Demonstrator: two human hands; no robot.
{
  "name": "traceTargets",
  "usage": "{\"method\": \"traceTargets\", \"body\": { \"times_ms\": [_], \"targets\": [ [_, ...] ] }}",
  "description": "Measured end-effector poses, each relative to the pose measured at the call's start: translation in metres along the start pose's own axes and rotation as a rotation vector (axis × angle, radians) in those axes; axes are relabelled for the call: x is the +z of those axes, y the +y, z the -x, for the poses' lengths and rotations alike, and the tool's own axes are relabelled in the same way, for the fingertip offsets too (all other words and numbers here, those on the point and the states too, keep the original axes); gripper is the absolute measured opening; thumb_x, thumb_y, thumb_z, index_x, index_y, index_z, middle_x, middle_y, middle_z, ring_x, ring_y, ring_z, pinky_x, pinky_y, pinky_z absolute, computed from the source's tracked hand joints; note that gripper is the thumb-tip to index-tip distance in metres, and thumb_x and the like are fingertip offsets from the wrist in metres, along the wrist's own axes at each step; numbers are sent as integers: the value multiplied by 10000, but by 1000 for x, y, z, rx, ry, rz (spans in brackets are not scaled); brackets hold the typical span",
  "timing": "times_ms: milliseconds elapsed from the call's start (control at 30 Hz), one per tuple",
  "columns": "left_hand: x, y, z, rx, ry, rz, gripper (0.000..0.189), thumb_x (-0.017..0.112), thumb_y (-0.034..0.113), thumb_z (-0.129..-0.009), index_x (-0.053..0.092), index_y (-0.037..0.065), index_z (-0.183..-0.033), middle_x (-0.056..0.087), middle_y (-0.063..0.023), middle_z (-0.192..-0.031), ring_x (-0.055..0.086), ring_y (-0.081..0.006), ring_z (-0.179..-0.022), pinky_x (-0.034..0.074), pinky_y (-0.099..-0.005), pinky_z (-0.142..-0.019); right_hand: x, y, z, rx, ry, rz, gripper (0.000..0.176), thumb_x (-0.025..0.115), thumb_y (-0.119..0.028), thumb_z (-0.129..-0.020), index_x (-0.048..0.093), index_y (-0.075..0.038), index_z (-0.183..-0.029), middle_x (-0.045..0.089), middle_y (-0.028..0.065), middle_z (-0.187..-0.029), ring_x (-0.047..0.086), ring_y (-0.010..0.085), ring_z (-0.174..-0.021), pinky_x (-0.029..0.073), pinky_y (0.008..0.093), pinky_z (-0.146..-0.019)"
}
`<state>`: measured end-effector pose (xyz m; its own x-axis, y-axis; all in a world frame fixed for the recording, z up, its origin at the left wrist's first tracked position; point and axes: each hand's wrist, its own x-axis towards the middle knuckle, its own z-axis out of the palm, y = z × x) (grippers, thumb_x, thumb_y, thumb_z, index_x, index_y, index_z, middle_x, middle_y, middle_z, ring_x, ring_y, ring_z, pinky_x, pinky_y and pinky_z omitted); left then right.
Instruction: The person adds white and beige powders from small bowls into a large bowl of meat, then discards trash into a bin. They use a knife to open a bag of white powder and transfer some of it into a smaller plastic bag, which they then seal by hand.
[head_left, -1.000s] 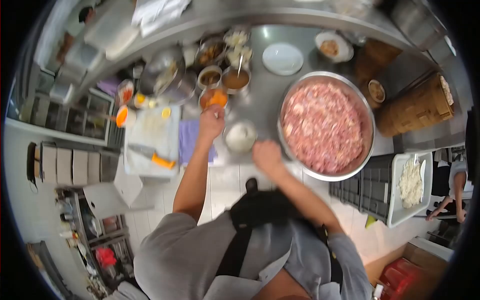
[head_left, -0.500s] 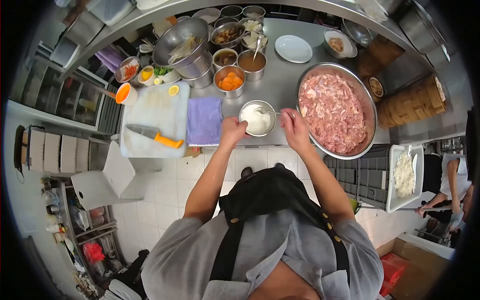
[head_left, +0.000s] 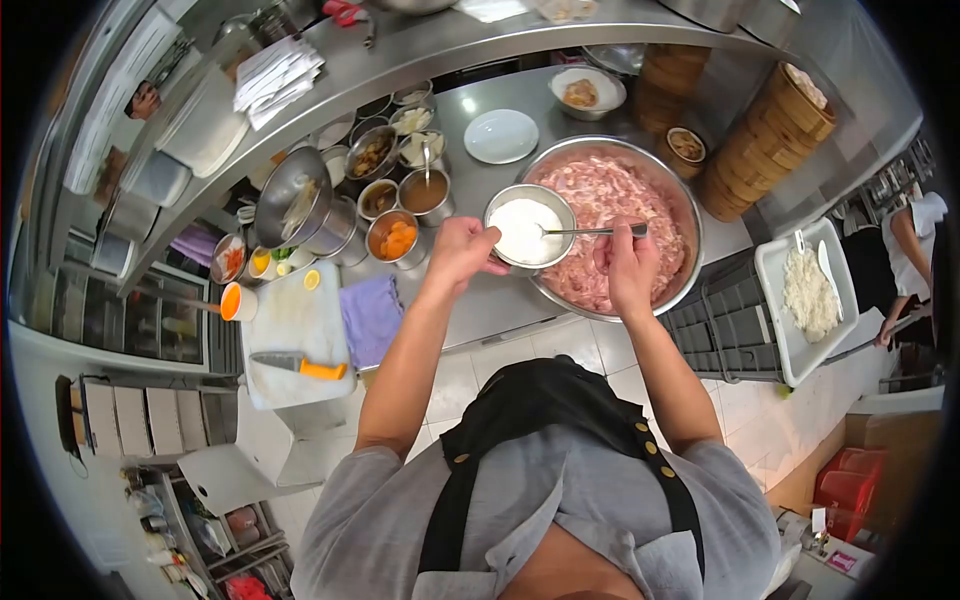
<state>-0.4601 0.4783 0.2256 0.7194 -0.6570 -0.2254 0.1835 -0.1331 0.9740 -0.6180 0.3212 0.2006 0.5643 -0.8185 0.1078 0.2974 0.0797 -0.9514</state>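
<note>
My left hand (head_left: 466, 255) grips the left rim of a round metal bowl (head_left: 492, 222) of white powder (head_left: 527, 232). The bowl is raised and overlaps the left edge of a large metal basin (head_left: 695, 215) filled with pink raw meat (head_left: 612, 190). Closed around the handle of a spoon (head_left: 590, 231), my right hand (head_left: 628, 262) is over the meat. The spoon's tip rests in the powder.
Left of the basin stand metal tins, one with orange pieces (head_left: 397, 239). A purple cloth (head_left: 370, 318) lies beside a white board (head_left: 300, 330) with an orange-handled knife (head_left: 322, 370). Bamboo steamers (head_left: 765, 145) and a white tray (head_left: 785, 345) are right. A co-worker (head_left: 912, 250) stands far right.
The bowl of powder has been lifted off the counter and moved right to the basin, with both hands moving along. The view has turned and shifted.
</note>
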Motion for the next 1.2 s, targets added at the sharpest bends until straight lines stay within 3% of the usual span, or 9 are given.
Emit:
{"method": "traceTargets", "body": {
  "times_ms": [300, 433, 500, 567, 633, 767, 833, 1100, 1200],
  "targets": [
    [24, -5, -17, -92, -51, -3, 187, 542, 56, -796, 484, -56, -658, 572, -162, -662, 636, -271, -544, 559, -329, -450, -37, -28, -35, 86, 119, -182, 146, 476, -194, -934, 510, -72, -862, 552, 34, -630, 465, 84, -445, 312, 199, -383],
    [12, -5, -14, -124, -25, -35, 181, 524, 53, -796, 520, -99, -699, 591, -177, -672, 645, -270, -566, 565, -326, -468, -69, -44, -52, -239, 104, 104, 174, 453, -198, -956, 523, -42, -925, 535, 6, -625, 463, 61, -501, 362, 192, -455],
    [9, -3, -12, -120, -26, -47, 178, 527, 56, -790, 513, -87, -685, 590, -173, -668, 645, -266, -561, 564, -322, -466, -75, -52, -48, -465, 15, 470, 162, 439, -163, -959, 522, -25, -942, 536, 3, -636, 460, 57, -522, 365, 194, -478],
    [13, -4, -13, -140, -20, -81, 182, 530, 65, -791, 500, -62, -664, 586, -169, -656, 644, -265, -550, 561, -316, -460, -67, -46, -34, -437, -48, 470, 155, 438, -140, -955, 525, -14, -931, 544, 11, -637, 467, 57, -528, 356, 199, -474],
    [22, -4, -17, -155, -23, -79, 196, 547, 67, -786, 478, -41, -638, 567, -152, -646, 634, -253, -537, 553, -317, -441, -50, -36, -21, -798, -227, 724, 136, 437, -108, -945, 529, -12, -917, 543, 17, -631, 461, 62, -505, 354, 205, -453],
    [39, -8, -27, -137, -41, -94, 213, 568, 72, -777, 461, -18, -616, 538, -120, -630, 613, -223, -518, 544, -314, -421, -44, -6, -10, -436, -215, 509, 135, 451, -125, -936, 525, -30, -876, 525, 19, -614, 442, 71, -471, 340, 210, -419],
    [48, -6, -27, -126, -47, -115, 205, 540, 74, -801, 473, -30, -637, 565, -150, -614, 636, -274, -518, 548, -316, -435, -45, 1, -13, 105, -2, 0, 120, 452, -113, -919, 518, -42, -849, 530, 48, -619, 467, 97, -457, 355, 225, -399],
    [44, -9, -28, -185, -77, -122, 189, 550, 79, -780, 497, -71, -679, 559, -155, -667, 614, -242, -517, 556, -325, -433, -60, -15, -29, 219, 193, -236, 141, 482, -189, -921, 517, -77, -845, 513, 23, -594, 433, 89, -446, 277, 208, -381],
    [38, -10, -25, -221, -77, -118, 193, 536, 81, -787, 501, -82, -689, 568, -169, -671, 623, -264, -518, 554, -322, -431, -74, -29, -48, -33, 242, -76, 126, 459, -162, -939, 523, -65, -891, 517, 2, -603, 447, 69, -491, 320, 186, -444]
  ]
}}
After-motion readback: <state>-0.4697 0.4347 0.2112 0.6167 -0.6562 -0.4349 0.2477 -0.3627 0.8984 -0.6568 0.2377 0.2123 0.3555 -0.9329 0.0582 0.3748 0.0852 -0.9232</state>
